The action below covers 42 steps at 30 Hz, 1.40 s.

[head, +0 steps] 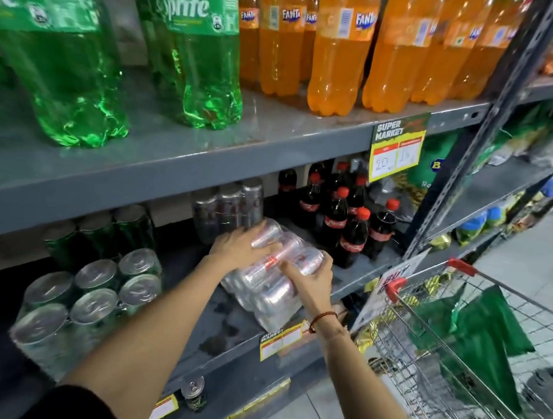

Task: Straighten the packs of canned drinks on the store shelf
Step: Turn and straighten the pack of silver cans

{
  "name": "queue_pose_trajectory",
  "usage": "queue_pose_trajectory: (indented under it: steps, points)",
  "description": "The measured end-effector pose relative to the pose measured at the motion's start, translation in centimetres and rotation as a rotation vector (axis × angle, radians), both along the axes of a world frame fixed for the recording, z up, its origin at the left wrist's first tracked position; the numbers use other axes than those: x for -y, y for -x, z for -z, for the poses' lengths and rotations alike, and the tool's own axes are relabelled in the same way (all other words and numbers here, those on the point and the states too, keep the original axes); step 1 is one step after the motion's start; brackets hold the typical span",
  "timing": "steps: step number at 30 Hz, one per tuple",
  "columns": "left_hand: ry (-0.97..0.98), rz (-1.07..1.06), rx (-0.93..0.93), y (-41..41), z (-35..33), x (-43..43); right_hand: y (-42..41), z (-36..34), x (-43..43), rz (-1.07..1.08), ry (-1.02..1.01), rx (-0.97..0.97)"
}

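Note:
A shrink-wrapped pack of silver cans [266,293] lies on its side on the grey middle shelf [232,327], turned at an angle to the shelf's front edge. My left hand [240,247] rests flat on the pack's far top end. My right hand [310,279] grips its right side over the top cans. Behind it an upright pack of dark cans [227,208] stands at the back. To the left stands an upright pack of silver-topped cans [87,299], with green cans [103,233] behind.
Cola bottles [341,221] with red caps stand right of the pack. Green and orange soda bottles [336,53] fill the shelf above. A wire shopping trolley [453,328] with a green bag sits at the right. A single can [194,392] stands on the lower shelf.

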<state>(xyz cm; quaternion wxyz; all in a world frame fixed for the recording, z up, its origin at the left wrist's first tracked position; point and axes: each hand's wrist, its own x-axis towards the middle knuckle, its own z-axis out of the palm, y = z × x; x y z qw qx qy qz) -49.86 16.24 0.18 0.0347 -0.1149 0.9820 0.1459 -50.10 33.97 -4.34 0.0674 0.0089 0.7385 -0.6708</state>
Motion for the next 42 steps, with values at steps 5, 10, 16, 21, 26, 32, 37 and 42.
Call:
queue_pose_trajectory:
  steps: [5, 10, 16, 21, 26, 32, 37, 42]
  points:
    - [-0.033, -0.072, -0.227, -2.4, 0.7, 0.2, -0.4, -0.9, -0.2, -0.085, -0.088, -0.254]
    - [-0.17, -0.192, -0.528, -5.6, 2.6, -1.2, -0.2, -2.1, -0.5, -0.221, -0.25, -0.647]
    - [-0.288, -0.181, -0.578, -7.0, 4.8, -2.1, 0.6, -0.2, -0.3, -0.223, -0.304, -1.005]
    - [-0.321, -0.218, -0.449, -8.1, 5.5, -2.0, 0.8, 1.7, 0.1, -0.202, -0.374, -1.194]
    - [-0.382, -0.185, -0.379, -8.4, 4.3, -1.2, 0.4, 1.8, 1.2, -0.131, -0.463, -1.183]
    - [-0.668, -0.406, -0.613, -10.2, 2.2, -5.6, 0.9, -1.9, -0.5, -0.161, -0.089, -0.66]
    - [-0.709, -0.346, -0.521, -8.8, 0.7, -12.2, 4.9, -3.5, -1.0, -0.431, -0.03, -0.214]
    - [-0.682, -0.397, -0.509, -6.7, 1.3, -11.9, 3.9, -3.3, -1.7, -0.394, -0.02, -0.214]
